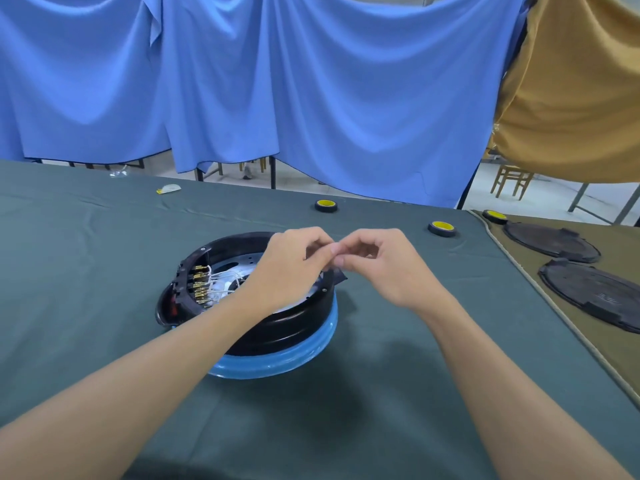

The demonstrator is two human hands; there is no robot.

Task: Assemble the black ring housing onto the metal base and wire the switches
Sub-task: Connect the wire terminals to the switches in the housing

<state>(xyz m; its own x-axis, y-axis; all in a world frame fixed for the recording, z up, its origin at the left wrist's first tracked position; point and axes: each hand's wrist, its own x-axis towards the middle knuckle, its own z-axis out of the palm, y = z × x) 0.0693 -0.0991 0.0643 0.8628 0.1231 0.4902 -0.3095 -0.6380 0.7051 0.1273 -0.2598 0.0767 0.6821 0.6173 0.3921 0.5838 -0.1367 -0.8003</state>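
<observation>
My left hand (291, 268) and right hand (384, 268) meet fingertip to fingertip, each grip pinching a small bit I cannot make out, over the right rim of the black plastic ring housing (277, 327) at frame centre, with its brass switch terminals (199, 282) further left, nearer my left hand.

A wide blue cloth (311, 98) hangs in folds across the far side, from the left edge almost to the right. A mustard-brown cloth (571, 98) hangs beside it at the far right. Under their hems show a pale floor (540, 199), dark metal legs (273, 173) and, far right, a wooden chair (512, 180). The table (86, 271) in the foreground wears a dark green cover, with an olive cover (616, 358) along its right side. The light is soft and even.
</observation>
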